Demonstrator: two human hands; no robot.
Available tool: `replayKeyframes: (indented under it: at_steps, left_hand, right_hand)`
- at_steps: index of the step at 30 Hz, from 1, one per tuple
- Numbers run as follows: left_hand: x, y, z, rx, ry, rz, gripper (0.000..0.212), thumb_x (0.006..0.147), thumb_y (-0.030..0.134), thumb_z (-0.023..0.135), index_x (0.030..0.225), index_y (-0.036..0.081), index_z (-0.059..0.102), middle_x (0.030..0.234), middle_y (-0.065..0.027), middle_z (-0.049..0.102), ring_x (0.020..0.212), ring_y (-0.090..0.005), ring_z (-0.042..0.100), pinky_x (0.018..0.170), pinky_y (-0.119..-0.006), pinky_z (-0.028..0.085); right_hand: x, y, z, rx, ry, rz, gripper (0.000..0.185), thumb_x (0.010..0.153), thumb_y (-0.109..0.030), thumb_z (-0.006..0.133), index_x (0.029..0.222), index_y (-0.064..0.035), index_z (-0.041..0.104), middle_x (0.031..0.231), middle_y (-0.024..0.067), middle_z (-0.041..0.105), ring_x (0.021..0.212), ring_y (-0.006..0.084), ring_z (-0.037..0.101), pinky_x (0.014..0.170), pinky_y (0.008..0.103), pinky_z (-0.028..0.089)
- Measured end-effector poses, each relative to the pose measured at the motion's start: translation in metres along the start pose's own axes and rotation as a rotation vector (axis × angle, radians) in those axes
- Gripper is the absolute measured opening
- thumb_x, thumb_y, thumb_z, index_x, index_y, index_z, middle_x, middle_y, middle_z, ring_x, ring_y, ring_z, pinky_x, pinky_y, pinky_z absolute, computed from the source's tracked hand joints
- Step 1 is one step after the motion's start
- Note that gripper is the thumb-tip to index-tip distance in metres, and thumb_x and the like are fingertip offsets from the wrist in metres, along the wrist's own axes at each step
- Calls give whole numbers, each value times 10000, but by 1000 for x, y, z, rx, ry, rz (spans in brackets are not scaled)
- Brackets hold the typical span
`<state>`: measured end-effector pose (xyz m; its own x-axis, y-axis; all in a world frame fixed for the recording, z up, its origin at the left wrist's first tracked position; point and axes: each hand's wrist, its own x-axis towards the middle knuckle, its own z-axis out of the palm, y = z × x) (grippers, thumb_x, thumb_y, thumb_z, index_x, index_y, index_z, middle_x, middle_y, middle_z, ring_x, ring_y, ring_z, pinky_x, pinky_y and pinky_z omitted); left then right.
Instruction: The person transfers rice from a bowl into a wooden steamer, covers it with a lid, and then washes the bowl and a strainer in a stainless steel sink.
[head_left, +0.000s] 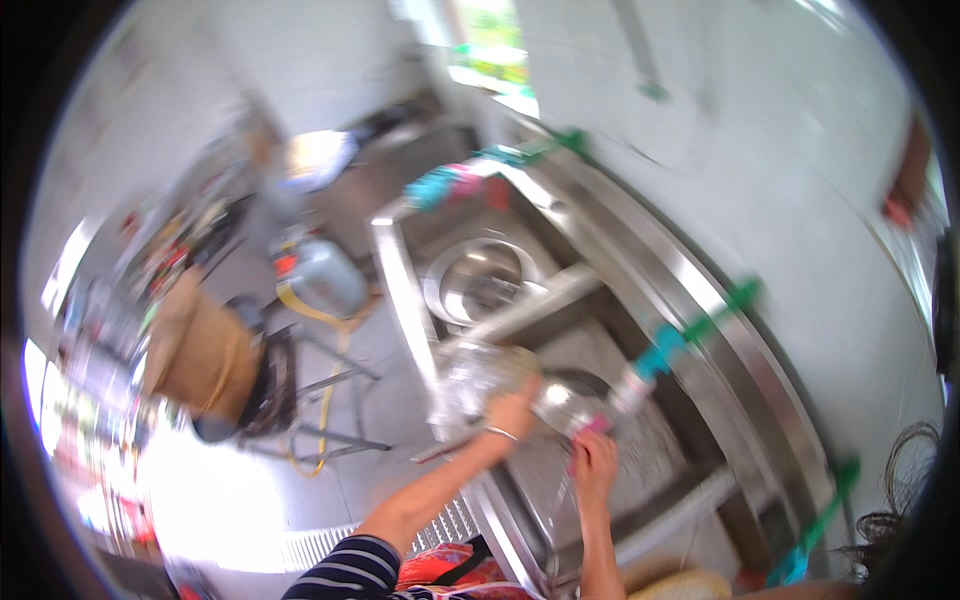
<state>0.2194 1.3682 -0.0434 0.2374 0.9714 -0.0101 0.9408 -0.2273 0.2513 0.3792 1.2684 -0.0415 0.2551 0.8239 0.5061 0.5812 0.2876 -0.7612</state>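
Both hands are over the right-hand basin of a stainless steel double sink. My left hand, with a bracelet at the wrist, grips a shiny, clear-looking vessel near the sink's divider. Blur hides its exact kind. In my right hand is a pink cloth or sponge, held close to a round shiny metal piece, perhaps a bowl or ladle. Whether the cloth touches it is unclear. Water glistens on the basin floor beneath.
A round metal bowl sits in the other basin. Green and blue taps reach over the sink from the wall. On the floor to the left are a gas cylinder with a yellow hose and a folding stand beside a brown bag.
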Motion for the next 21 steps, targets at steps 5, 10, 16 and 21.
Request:
replayKeyframes:
  at_steps: [5,10,16,21]
  left_hand:
    - [-4,30,-2,-179,-66,10,599,667,96,512,1242,117,347,702,-185,598,637,-337,593,560,-436,458]
    - [-27,10,2,-239,-59,-16,585,691,102,507,1249,149,338,677,-155,585,612,-321,580,528,-431,436]
    - [-6,25,7,-121,-62,49,528,662,126,539,1174,95,411,682,-199,592,631,-349,592,565,-445,466]
    - [-28,10,3,-217,14,55,545,701,128,517,1226,152,376,694,-176,596,621,-347,583,565,-457,450]
  right_hand:
    - [17,52,-12,-115,76,122,92,785,-84,534,841,-23,574,797,110,570,777,258,521,701,343,411]
    - [16,120,-16,326,-12,802,164,812,-120,511,916,4,535,760,88,528,758,224,502,700,338,398]
    - [18,26,-9,-117,34,7,180,827,-129,486,951,-14,548,967,150,538,893,302,500,804,386,374]
    - [6,144,4,777,43,785,116,824,-86,501,890,-12,562,831,72,568,686,156,505,635,268,405]
